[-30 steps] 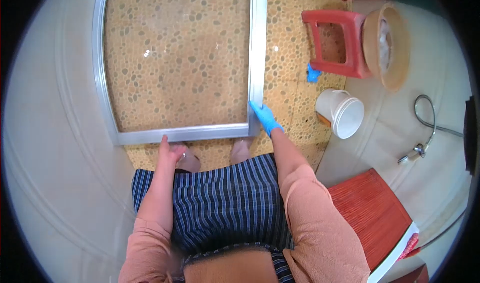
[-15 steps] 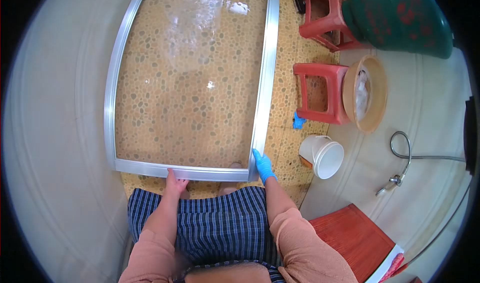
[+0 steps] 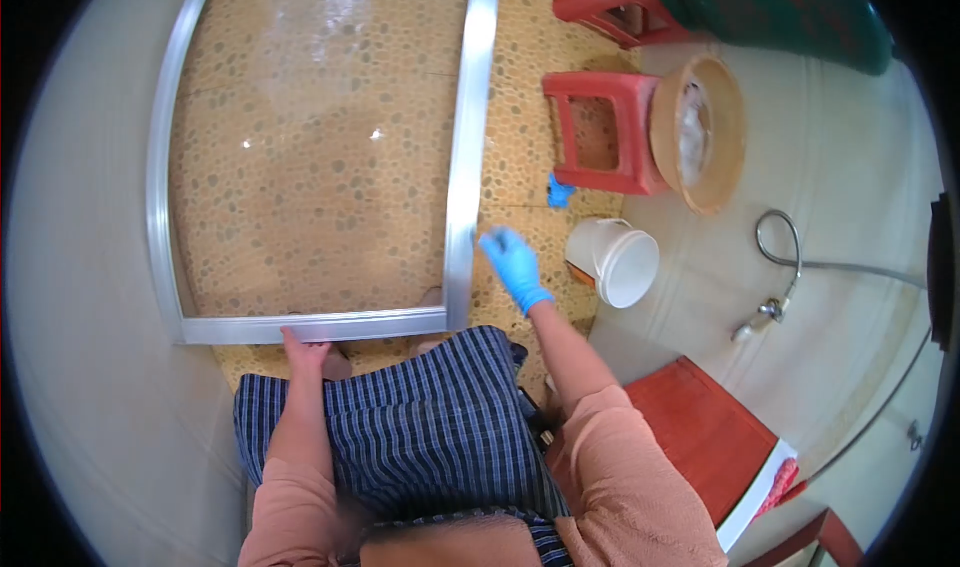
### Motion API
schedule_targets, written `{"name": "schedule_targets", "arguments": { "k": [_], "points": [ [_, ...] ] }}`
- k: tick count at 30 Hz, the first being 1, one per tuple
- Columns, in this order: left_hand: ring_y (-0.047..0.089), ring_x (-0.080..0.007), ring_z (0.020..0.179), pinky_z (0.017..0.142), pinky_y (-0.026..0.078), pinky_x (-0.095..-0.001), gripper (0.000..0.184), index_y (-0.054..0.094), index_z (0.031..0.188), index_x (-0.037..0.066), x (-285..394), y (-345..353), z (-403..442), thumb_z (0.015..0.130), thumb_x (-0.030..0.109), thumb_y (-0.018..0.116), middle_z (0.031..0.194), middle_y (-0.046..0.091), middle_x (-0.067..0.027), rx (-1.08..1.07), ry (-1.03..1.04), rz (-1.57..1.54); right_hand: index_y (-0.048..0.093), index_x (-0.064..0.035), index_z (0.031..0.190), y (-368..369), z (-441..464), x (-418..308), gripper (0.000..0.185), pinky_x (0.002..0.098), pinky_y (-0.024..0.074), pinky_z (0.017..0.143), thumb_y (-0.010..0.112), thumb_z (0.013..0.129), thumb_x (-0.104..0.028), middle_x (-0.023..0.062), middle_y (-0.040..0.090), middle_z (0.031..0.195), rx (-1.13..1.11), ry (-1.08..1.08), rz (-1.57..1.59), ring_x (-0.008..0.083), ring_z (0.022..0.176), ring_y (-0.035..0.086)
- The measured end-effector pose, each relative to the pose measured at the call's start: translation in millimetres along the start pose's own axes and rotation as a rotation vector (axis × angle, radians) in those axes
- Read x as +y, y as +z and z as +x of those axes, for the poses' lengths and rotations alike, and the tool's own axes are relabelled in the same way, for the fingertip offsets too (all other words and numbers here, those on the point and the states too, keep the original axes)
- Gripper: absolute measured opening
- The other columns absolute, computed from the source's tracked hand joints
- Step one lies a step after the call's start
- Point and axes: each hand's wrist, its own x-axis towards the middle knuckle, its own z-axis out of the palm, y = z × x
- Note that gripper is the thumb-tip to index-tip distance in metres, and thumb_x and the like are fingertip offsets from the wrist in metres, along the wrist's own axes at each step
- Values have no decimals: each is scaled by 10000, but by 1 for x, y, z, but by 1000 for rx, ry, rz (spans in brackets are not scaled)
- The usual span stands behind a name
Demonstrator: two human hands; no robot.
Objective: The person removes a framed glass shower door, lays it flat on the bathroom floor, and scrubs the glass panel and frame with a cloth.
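A large framed glass panel (image 3: 310,167) with silver metal rails stands tilted in front of me, and the pebble-patterned floor shows through its wet pane. My bare left hand (image 3: 307,355) grips the near rail, thumb on top and fingers underneath, partly hidden. Just right of the panel's side rail, my right hand (image 3: 516,270) in a blue glove hangs free of it. Its fingers are stretched forward, slightly blurred, and nothing shows in them.
To the right stand a white bucket (image 3: 627,267), a red stool (image 3: 610,157) and a tan basin (image 3: 728,147) with whitish contents. A blue scrap (image 3: 559,191) lies by the stool. Farther back is a green container (image 3: 770,17). A shower hose (image 3: 795,237) hangs on the right wall.
My right hand has let go of the panel's near right corner and moved away to its right. My left hand keeps its hold. The view has shifted, so the scene sits further left and higher.
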Motion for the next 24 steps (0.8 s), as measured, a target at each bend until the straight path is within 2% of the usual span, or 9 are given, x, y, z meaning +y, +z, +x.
{"name": "schedule_targets", "arguments": {
  "k": [3,4,6,8,11,13,16,20,24],
  "points": [
    [358,-305,1291,1047,319,-535,721,351,1382,129,2,9,-2,853,580,542,1427,341,-82,20,-23,-51,626,-14,1045,-103,47,-31,223,333,500,757,616,870,-152,111,667,909,520,-284,309,204,811,630],
    [358,-305,1291,1047,319,-535,721,351,1382,129,1,12,-1,853,580,542,1427,341,-82,15,-31,-46,613,9,1102,-157,34,-79,278,332,493,803,612,876,-153,107,664,990,470,-272,456,202,864,627],
    [350,-307,1297,1046,318,-535,726,344,1387,131,3,13,6,853,583,538,1439,327,-86,18,-46,-24,579,7,1179,-211,70,-44,341,324,485,820,601,888,-169,120,648,1029,802,-494,52,186,892,612],
    [346,-308,1301,1047,314,-533,728,338,1391,131,1,14,9,856,588,528,1441,323,-90,22,-55,-20,560,10,1213,-257,98,-15,402,323,481,819,610,876,-203,121,642,1038,869,-318,169,178,895,600],
    [338,-309,1306,1047,309,-530,733,329,1396,132,1,18,10,861,602,504,1446,318,-96,4,-66,-17,559,7,1223,-300,128,11,455,326,474,797,616,855,-254,105,637,1040,704,-30,251,174,876,585],
    [335,-310,1307,1046,307,-528,735,326,1397,132,0,21,7,864,611,489,1447,317,-98,-9,-72,-6,580,0,1201,-309,148,24,476,335,469,762,628,819,-278,103,643,1014,344,242,222,176,846,580],
    [336,-312,1306,1044,306,-525,741,322,1401,131,0,21,12,867,625,464,1453,312,-96,-4,-72,-42,607,-3,1151,-317,194,76,442,335,462,731,624,804,-278,107,645,964,94,101,79,181,800,573],
    [339,-312,1306,1045,307,-526,779,316,1407,132,-2,18,39,847,653,466,1454,318,-94,2,-56,-12,687,11,961,-323,180,69,276,312,466,727,619,802,-205,71,679,891,297,130,-198,165,781,594],
    [346,-310,1304,1040,323,-515,803,329,1403,127,-5,17,61,832,675,468,1451,329,-92,-3,-40,56,684,21,905,-368,169,89,292,326,449,698,625,784,-238,96,661,827,516,89,-41,174,741,569]
  ]
}}
